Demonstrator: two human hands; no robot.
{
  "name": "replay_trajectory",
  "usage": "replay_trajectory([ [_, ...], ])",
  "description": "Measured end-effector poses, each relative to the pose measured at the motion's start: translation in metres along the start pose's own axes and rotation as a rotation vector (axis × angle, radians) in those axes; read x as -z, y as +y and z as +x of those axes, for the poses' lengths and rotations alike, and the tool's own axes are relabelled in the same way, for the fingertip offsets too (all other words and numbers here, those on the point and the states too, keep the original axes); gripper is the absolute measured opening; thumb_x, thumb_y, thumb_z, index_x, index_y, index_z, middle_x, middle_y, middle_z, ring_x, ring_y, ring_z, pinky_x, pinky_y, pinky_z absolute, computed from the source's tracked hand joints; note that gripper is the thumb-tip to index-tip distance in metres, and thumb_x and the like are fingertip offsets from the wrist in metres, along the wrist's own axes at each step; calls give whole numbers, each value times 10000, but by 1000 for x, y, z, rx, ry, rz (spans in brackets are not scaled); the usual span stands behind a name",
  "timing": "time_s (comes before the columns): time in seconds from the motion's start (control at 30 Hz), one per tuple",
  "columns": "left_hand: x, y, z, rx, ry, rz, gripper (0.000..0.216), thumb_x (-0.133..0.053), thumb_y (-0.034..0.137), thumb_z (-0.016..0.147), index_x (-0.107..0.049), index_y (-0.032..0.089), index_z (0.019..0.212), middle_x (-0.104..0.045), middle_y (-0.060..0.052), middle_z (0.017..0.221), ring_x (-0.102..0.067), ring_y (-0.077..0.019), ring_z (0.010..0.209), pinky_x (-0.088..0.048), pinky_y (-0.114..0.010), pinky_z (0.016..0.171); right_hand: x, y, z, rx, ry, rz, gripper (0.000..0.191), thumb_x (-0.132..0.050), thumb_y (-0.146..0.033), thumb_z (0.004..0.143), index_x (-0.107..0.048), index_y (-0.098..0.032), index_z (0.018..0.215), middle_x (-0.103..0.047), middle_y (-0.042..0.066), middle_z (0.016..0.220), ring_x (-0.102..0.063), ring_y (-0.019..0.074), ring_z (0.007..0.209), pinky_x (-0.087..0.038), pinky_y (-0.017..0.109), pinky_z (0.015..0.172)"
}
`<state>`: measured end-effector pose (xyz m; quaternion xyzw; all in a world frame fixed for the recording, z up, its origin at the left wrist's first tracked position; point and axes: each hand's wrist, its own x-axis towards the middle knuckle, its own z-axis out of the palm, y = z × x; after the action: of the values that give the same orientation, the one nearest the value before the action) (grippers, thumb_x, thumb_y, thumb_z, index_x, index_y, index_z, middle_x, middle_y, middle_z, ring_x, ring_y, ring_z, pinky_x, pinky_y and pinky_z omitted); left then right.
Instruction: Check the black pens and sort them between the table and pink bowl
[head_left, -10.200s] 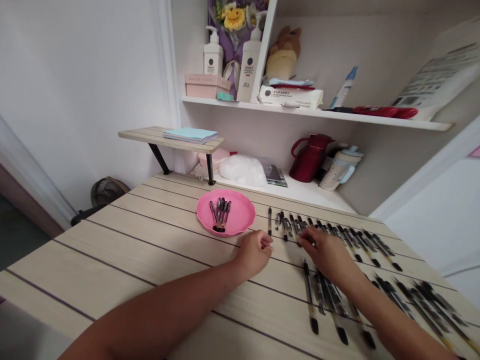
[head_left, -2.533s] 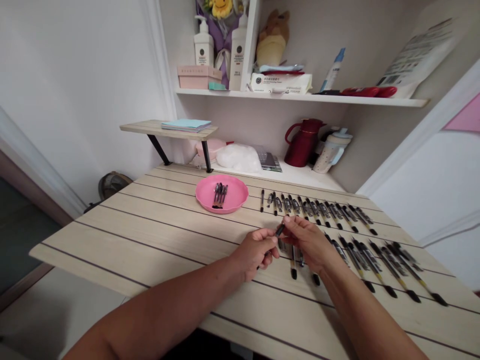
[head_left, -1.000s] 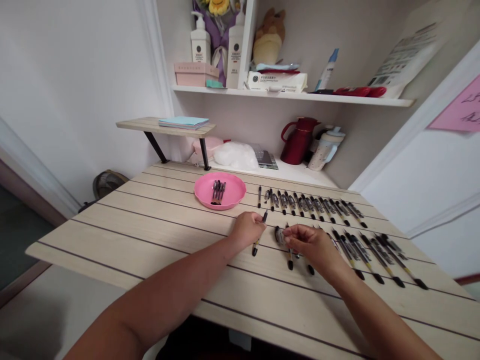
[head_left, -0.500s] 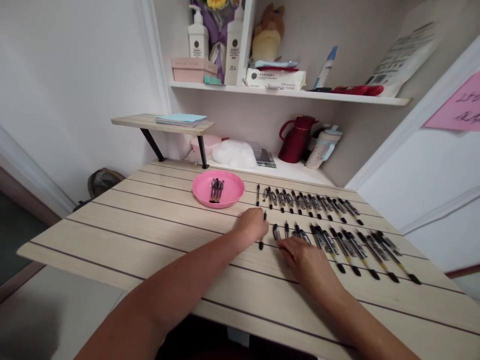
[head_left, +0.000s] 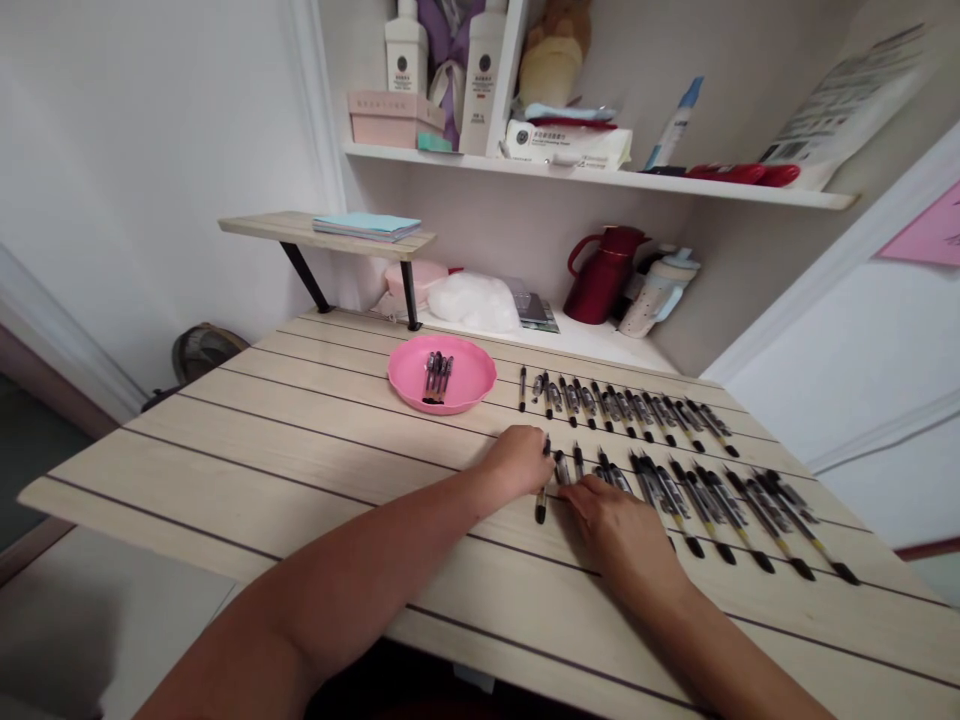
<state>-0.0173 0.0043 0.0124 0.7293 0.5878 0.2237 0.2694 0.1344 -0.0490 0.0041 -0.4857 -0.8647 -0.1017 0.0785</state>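
Note:
My left hand (head_left: pixel 517 462) is closed around an uncapped pen (head_left: pixel 541 500), which stands nearly in line with my view, dark end toward me. Just to its right, my right hand (head_left: pixel 622 520) has its fingertips pinched at the lower end of a pen cap (head_left: pixel 562 467). Its thumb side is partly hidden. Beyond my right fingers, a front row of pens with loose caps (head_left: pixel 697 495) runs rightward; some are covered by the hand. Farther back lies a second row of pens and caps (head_left: pixel 630 408). A pink plate (head_left: pixel 401 385) holds several capped pens (head_left: pixel 438 375).
A small raised shelf (head_left: pixel 247 228) with blue-covered paper (head_left: pixel 366 226) stands at the desk's back left. Behind the desk are a white plastic bag (head_left: pixel 474 303), a red jug (head_left: pixel 604 280) and a pale tumbler (head_left: pixel 656 295). Slatted wood desk (head_left: pixel 247 430) extends left.
My left hand has moved slightly right with the pen, closer to the cap at my right fingertips. The view has shifted a little. The rows and plate stay put.

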Motion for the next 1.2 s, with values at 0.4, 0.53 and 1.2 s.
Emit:
replay_trajectory([
  [0.4, -2, 0, -3, -13, -68, -97, 198, -535, 203, 690, -634, 135, 848, -605, -56, 565, -591, -196, 628, -423, -250, 585, 7, 0, -5, -118, 31, -44, 236, -413, -172, 814, -627, -254, 870, -629, 20, 753, -562, 139, 556, -263, 250, 468],
  [0.53, -2, -1, -3, -12, -86, -100, 236, -509, 202, 701, -623, 124, 893, -588, -39, 510, -574, -174, 529, -413, -242, 533, 12, 7, -10, -190, 59, -40, 223, -418, -206, 827, -632, -252, 868, -639, 18, 789, -567, 134, 562, -250, 244, 451],
  [1.2, 2, -7, -2, 41, -74, -103, 280, -500, 276, 746, -600, 115, 953, -631, -41, 649, -573, -123, 472, -416, -211, 483, 17, 21, -31, -251, 164, 23, 213, -411, -285, 837, -615, -245, 883, -655, 3, 857, -595, 136, 610, -338, 237, 482],
])
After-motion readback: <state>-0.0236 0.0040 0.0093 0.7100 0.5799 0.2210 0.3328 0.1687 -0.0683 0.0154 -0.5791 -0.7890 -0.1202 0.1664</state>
